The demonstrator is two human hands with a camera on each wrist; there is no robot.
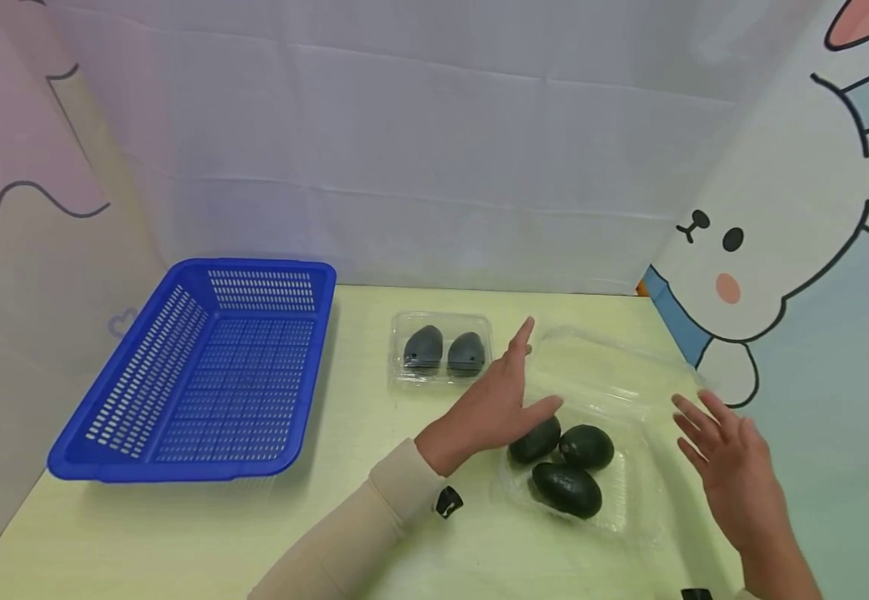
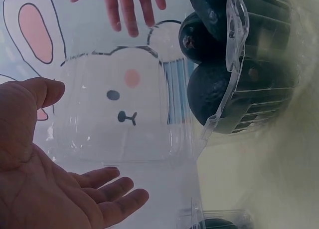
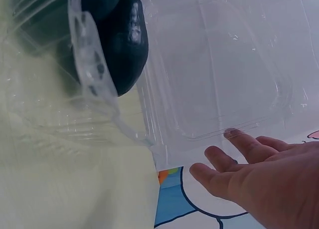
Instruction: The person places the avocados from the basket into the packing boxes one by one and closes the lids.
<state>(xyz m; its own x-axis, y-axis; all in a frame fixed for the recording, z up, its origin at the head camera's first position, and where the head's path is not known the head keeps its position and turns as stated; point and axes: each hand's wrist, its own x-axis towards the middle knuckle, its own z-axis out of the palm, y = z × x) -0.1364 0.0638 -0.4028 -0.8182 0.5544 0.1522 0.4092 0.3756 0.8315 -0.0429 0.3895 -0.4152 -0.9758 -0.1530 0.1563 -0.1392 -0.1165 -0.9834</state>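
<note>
Three dark green avocados lie in a clear plastic clamshell box on the right part of the table. Its transparent lid stands raised at the back, seen also in the left wrist view. My left hand hovers at the box's left side, fingers extended and thumb spread, overlapping one avocado in the head view. On the opposite side, my right hand is held in the air with loosely spread fingers, palm toward the box. Neither hand holds anything. In the right wrist view, the right fingertips overlap the see-through lid.
A blue slatted plastic basket stands on the left of the pale yellow table. Between basket and avocados sits a smaller clear box with two dark egg-shaped fruits. Cloth curtains hang behind and beside the table.
</note>
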